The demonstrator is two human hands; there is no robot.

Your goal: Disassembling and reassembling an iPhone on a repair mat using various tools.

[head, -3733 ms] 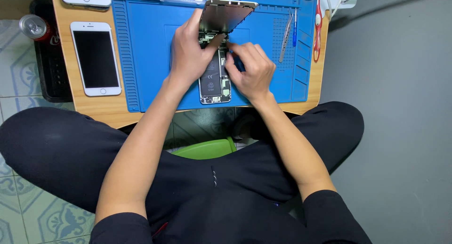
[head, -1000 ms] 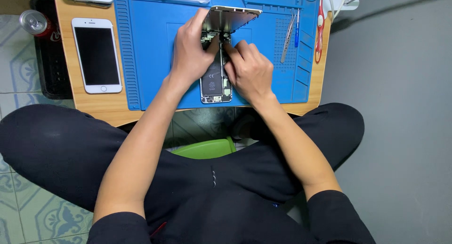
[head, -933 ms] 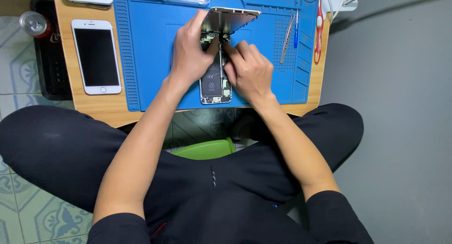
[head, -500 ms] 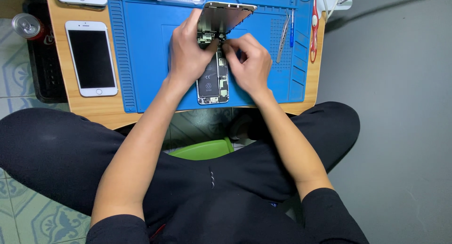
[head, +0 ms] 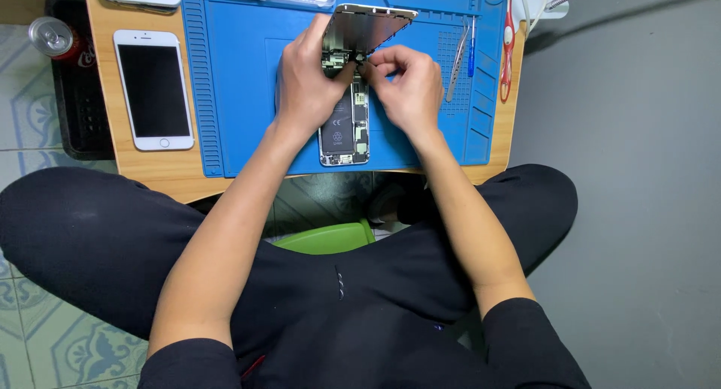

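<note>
Opened phone (head: 344, 126) flat at centre of blue mat (head: 240, 96), lifted screen panel (head: 366, 27) propped above it at top centre. Left hand (head: 304, 85) curled against panel's lower edge, steadying. Right hand (head: 402, 85), lower on the phone a few seconds ago, now up at the hinge, fingertips pinched together on something tiny there. White phone (head: 154, 88) left on counter (head: 161, 171); tweezers (head: 457, 62) right.

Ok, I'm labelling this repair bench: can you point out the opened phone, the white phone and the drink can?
opened phone (head: 344, 130), head view, on its exposed battery.
white phone (head: 153, 79), head view, middle of its dark screen.
drink can (head: 51, 36), head view, on its silver top.
</note>
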